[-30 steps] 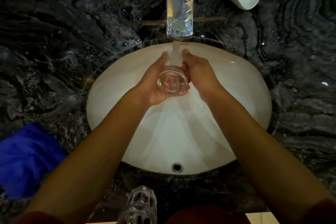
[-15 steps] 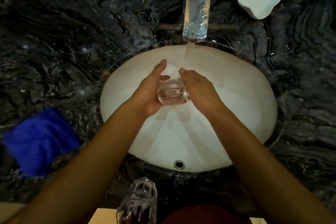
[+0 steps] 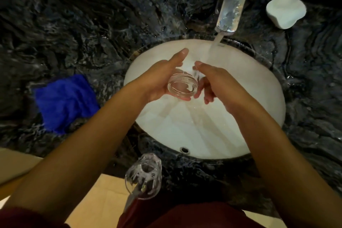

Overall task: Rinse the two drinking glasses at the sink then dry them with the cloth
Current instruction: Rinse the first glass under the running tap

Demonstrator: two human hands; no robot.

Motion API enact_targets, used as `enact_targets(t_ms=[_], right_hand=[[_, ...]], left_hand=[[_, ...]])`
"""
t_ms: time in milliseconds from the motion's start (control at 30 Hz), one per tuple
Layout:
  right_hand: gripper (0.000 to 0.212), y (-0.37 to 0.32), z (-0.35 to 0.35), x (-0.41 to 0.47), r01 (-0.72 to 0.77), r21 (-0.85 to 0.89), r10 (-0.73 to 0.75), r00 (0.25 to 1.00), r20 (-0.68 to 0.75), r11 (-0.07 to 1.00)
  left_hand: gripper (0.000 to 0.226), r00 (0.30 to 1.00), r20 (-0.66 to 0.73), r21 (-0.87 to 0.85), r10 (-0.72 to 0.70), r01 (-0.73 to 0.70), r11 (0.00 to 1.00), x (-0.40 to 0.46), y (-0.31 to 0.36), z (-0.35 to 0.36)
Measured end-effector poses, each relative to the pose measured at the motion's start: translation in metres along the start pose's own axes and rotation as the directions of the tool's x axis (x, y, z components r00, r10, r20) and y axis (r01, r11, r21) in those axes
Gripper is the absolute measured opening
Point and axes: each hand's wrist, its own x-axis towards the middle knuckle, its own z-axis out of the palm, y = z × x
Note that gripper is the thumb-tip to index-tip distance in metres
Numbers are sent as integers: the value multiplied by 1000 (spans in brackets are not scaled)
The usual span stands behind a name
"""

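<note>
Two clear drinking glasses were in view. One, a short round tumbler [image 3: 182, 87], was held over the white oval basin [image 3: 259, 98], cupped in the left hand [image 3: 159, 81]; its fingers were curled beneath the base and its thumb was stretched straight past the far rim, not clamped. The right hand [image 3: 220, 83] was laid against the tumbler's other side, thumb extended toward the stream, fingers loosely bent below and beside the wall; whether they pressed the glass could not be told. The running water [image 3: 212, 48] from the clear spout [image 3: 233, 2] was seen to fall just beyond the right thumb tip, at or past the tumbler's far edge rather than squarely into its mouth.

The second glass, a faceted one [image 3: 143, 176], stood on the dark marbled counter [image 3: 92, 24] at its near edge, well behind both wrists and close under the left forearm. The blue cloth [image 3: 64, 102] lay well to the left of the left fingers. A white lobed dish [image 3: 286, 12] sat far beyond the right fingers.

Risks judged from this:
- A slip was thought likely: wet glass, a loose cradle, a hard basin beneath.
- An incomplete rinse was possible if the stream was missed.
- The faceted glass could be knocked off the edge by a withdrawn left elbow.
- Drips over the counter were expected during the reach to the cloth.
</note>
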Motion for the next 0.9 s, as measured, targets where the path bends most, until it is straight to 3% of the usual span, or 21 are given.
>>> enact_targets(t_ms=[100,233,433,667,800,900], right_hand=[[34,2,6,-5,58,87,-56,998,-26,994],[31,2,13,-14,163,181,-150,985,-87,970],[38,-1,26,-36,349,207,-294,921,-254,914],[61,26,8,-73,382,152,-349,915,-203,912],[66,39,-8,-96,387,65,-366,906,-214,920],[69,49,-22,-114,378,-28,-376,906,-194,925]], left_hand=[[48,995,24,69,99,-101,993,-3,-5,-8],[62,980,41,77,196,-198,977,-9,-16,-22],[66,938,-14,-93,346,-346,934,-22,-33,-12],[67,837,65,366,543,-527,767,-34,-38,-1],[77,824,178,473,538,-551,688,-47,-40,13],[77,826,230,471,515,-558,683,-58,-45,25]])
